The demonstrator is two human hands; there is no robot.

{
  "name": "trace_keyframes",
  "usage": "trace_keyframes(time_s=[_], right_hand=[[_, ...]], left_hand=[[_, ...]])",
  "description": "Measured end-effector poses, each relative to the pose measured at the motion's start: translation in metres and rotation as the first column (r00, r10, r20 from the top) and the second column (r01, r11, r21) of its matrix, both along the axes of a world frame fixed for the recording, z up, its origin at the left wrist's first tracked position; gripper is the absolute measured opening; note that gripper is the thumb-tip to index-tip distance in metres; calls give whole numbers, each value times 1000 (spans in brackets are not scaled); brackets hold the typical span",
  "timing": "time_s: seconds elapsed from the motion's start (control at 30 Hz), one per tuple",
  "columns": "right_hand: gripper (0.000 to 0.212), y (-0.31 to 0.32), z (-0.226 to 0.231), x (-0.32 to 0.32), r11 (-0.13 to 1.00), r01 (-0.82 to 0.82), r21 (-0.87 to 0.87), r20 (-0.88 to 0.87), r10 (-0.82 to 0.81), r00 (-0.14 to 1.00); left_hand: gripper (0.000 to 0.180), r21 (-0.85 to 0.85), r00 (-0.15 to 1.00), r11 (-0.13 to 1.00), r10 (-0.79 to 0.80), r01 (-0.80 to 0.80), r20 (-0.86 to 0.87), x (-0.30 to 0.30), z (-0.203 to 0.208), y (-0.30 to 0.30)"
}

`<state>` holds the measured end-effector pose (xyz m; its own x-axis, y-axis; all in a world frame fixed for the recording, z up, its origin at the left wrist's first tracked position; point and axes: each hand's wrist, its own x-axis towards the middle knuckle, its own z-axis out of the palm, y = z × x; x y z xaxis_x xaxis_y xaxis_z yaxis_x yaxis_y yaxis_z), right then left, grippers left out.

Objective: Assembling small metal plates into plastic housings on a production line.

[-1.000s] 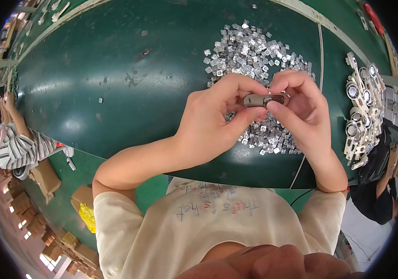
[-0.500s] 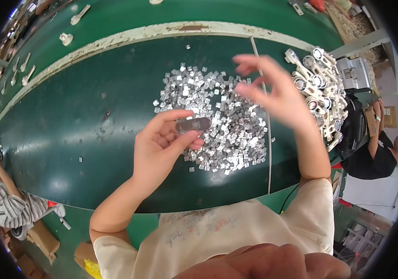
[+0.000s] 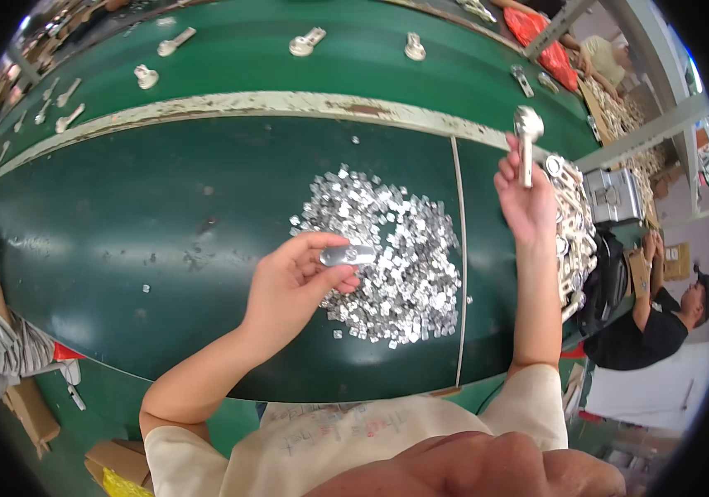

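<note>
My left hand pinches an oblong metal plate with rounded ends between thumb and fingers. It hovers over the left side of a heap of small shiny square metal pieces. My right hand is raised at the right of the table, near the painted rail, and its fingers close round the handle of a pale part with a round head. Just right of that forearm lies a pile of similar cream parts with round heads, partly hidden by the arm.
A worn pale rail separates the dark green table from a green belt bearing several round-headed parts. A thin strip crosses the table. Right are a metal box, a black bag and a person in black.
My right hand has moved from the heap's right side to the upper right and now holds a round-headed part. My left hand keeps the plate. The view has shifted, showing more of the belt.
</note>
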<state>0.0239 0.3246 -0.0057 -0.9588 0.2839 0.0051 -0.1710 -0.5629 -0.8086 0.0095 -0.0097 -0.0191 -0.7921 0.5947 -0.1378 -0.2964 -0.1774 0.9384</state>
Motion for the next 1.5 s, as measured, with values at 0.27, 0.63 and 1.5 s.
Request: trace_keyframes(time_s=[0.27,0.63,1.5], right_hand=[[69,-69,20,12,971,-50,232,-142,85,986],[35,-110,16,29,764,-63,642,31,56,998],[24,-162,24,53,667,-255,700,256,98,962]], left_hand=[[23,24,1000,1000,16,-16,-15,3,-3,-9],[30,-45,998,999,-6,3,-64,2,-1,-3],[33,-13,980,999,-38,36,-196,16,0,-7]])
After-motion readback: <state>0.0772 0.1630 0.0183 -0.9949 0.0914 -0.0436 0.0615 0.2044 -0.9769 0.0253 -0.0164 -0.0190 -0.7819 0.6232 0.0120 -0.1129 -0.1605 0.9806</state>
